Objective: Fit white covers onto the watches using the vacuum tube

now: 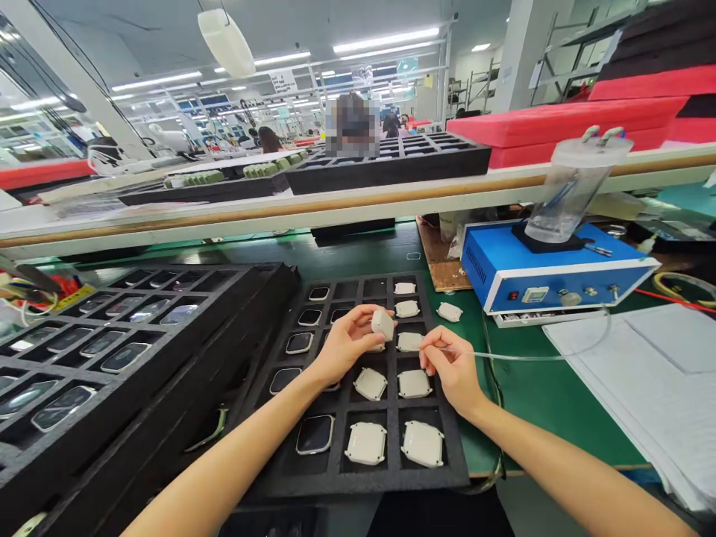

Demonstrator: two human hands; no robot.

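Between the thumb and fingers of my left hand (353, 339) is a cream watch case (382, 325), tilted above the black foam tray (394, 479). My right hand (454, 369) pinches the end of a thin clear tube (520, 357) over the tray's right column. The tube runs right towards a blue machine (559, 265). Cream cases such as this one (424, 443) sit in the right compartments, and dark-screened watch faces (315, 434) in the left ones. Another cream case (449, 312) lies on the green mat outside the tray.
Stacked black trays of watch faces (128, 356) stand at the left. A clear cylinder (570, 194) tops the blue machine. White sheets (643, 388) lie at the right. A shelf edge (235, 216) crosses behind, carrying trays and red foam (559, 127). People are in the background.
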